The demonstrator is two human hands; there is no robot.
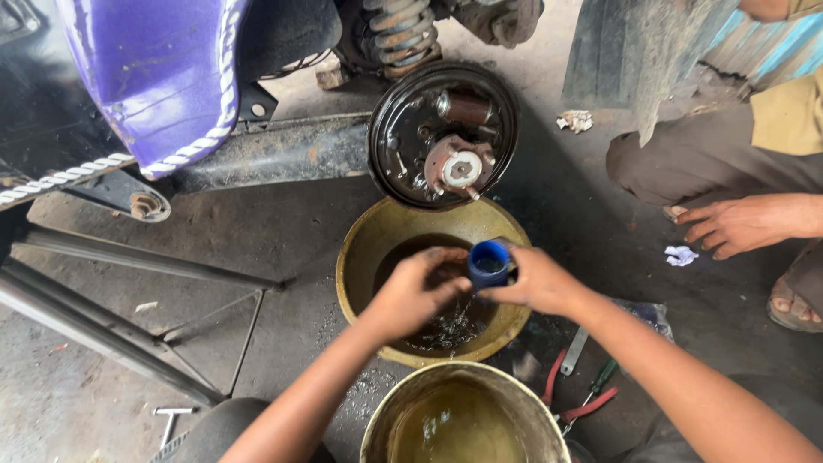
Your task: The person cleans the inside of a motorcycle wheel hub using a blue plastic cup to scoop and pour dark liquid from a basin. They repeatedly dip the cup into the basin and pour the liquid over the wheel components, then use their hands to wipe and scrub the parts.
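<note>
Head view, looking down at a workshop floor [283, 249]. Centre: both hands meet over a yellow basin [369, 249] that holds dark liquid. The right hand [536, 279] is closed around a small blue cup [489, 261], its open mouth turned up; the left hand [416, 291] is curled, fingertips touching the cup's left side. The cup sits above the basin's far-right part, clear of the liquid.

Near edge, centre: a second container, a bucket [514, 403], with yellowish liquid, just beside the basin's near rim. Right of the bucket: red-handled pliers [591, 403] and a green-handled tool [604, 373] lying on the floor, with a flat grey tool [573, 351] just beyond them.

Far of the basin: a round black brake plate [403, 129], upright, with a hub [461, 169] at its middle and a small cylinder [463, 107] above it. Beyond the plate: a coil spring [403, 34]. Far left: a purple body panel [154, 69] edged with white rope, and beneath it a dark frame rail [274, 150].

Right: another person crouches, one hand [729, 225] resting open, fingers spread, well apart from the basin; a sandalled foot [793, 300] shows at the right edge. A scrap of white paper [681, 255] lies near that hand.
</note>
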